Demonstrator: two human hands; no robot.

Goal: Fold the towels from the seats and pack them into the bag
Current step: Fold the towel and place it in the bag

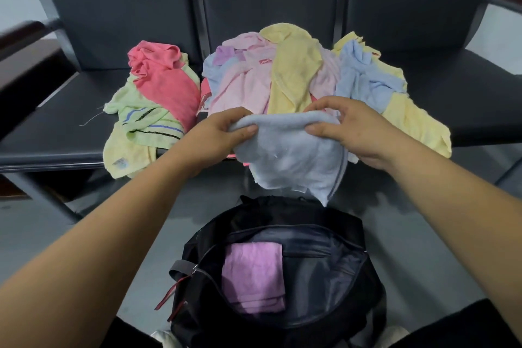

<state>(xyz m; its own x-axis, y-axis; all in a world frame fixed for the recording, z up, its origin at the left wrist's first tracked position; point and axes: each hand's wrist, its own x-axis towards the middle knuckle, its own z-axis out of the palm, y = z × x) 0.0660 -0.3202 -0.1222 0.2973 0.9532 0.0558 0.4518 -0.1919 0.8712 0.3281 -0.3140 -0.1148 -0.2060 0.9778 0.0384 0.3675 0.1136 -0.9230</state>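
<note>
Gripping pale towel [288, 155], heap [293, 70] behind, bag [319, 277] below

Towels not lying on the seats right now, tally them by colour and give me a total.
light blue towel: 1, pinched by the left hand and right hand
purple towel: 1, folded inside the bag
Total: 2

Your bag [324, 271] sits on the floor just below you, with a folded towel [252, 277] in its left half. Above the bag, your left hand [214, 133] and right hand [350, 130] pinch a towel [288, 158] by its top edge. Behind the bag stand the seats [56, 133]: a big pile [293, 70] lies straight behind it and a small pile [158, 99] behind-left.
</note>
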